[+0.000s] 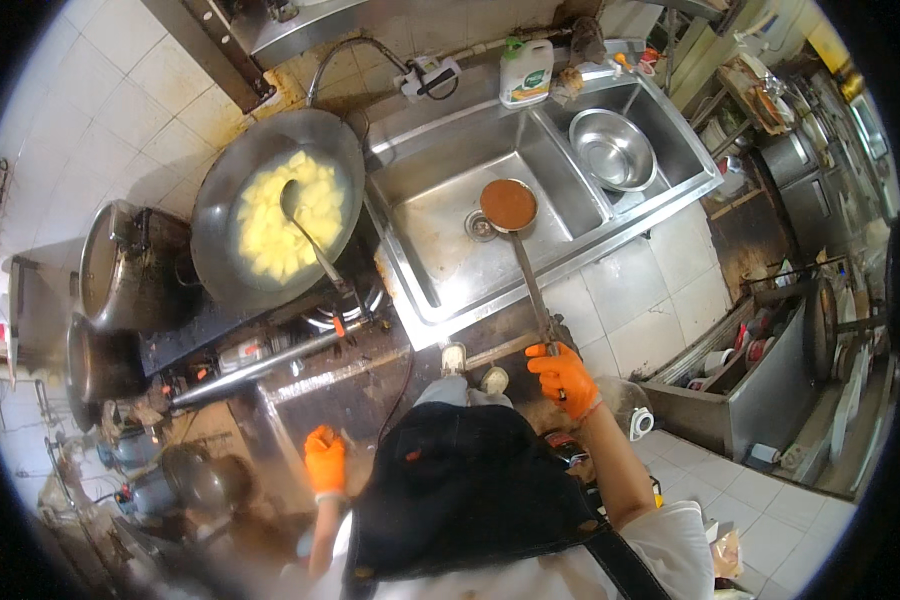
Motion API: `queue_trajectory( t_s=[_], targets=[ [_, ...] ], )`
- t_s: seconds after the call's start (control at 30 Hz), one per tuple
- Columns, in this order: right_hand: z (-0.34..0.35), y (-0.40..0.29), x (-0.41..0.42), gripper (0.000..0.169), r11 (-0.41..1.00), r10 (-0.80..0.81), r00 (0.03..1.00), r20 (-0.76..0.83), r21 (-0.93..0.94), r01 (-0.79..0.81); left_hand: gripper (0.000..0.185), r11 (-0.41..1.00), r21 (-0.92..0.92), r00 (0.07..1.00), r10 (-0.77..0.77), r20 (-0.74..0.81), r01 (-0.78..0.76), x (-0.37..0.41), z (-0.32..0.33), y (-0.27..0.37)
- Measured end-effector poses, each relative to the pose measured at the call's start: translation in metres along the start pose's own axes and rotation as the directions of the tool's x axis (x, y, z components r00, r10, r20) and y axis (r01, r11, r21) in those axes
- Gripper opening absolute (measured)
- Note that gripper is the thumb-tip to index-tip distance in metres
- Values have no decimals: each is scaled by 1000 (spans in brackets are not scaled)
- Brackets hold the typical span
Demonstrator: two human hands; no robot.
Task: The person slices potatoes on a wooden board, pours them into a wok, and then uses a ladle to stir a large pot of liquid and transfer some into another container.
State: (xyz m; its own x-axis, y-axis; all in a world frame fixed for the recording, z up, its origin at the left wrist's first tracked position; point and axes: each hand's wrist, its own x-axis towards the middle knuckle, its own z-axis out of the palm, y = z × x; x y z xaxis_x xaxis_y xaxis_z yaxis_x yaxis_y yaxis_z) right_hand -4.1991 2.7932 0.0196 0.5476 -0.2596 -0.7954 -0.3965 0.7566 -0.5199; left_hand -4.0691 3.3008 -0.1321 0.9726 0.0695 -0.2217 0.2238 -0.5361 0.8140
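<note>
My right hand (565, 380), in an orange glove, grips the handle of a long-handled metal ladle (510, 204). Reddish-brown liquid fills its bowl, which is over the large steel sink basin near the drain. Low at my left side, my left hand (325, 459), also gloved in orange, has its fingers curled; nothing shows in it. A large wok (217, 217) on the stove holds pale yellow chunks (262, 225) in cloudy liquid. Another metal ladle (290, 201) rests in the wok, its handle over the near rim.
Left of the wok stand a tall metal pot (139, 285) and another dark pot (105, 367). The double sink (487, 319) holds a steel bowl (622, 150) in its right basin. A white and green jug (526, 73) stands behind. Metal shelving and bins (757, 397) lie at right.
</note>
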Motion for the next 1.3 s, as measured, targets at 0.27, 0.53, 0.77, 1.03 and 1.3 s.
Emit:
queue_trajectory(
  t_s=[0.27,0.53,0.77,1.03,1.3],
  targets=[
    [-8,-16,19,31,992,30,999,17,-120,-28,25,948,-103,953,-297,51,301,-18,21,53],
    [-2,-23,22,28,990,-8,997,-75,-142,-2,25,966,-76,966,-252,-66,247,-16,33,31],
    [-3,-31,14,30,990,-24,998,-53,-140,16,24,970,69,972,-227,-64,232,-10,33,18],
    [-3,-30,8,29,988,-30,996,-83,-154,17,19,976,-9,975,-220,-27,219,-11,33,49],
    [-7,-28,0,30,989,-43,997,-70,-148,32,18,969,88,972,-230,-39,232,-10,35,24]
  ],
)
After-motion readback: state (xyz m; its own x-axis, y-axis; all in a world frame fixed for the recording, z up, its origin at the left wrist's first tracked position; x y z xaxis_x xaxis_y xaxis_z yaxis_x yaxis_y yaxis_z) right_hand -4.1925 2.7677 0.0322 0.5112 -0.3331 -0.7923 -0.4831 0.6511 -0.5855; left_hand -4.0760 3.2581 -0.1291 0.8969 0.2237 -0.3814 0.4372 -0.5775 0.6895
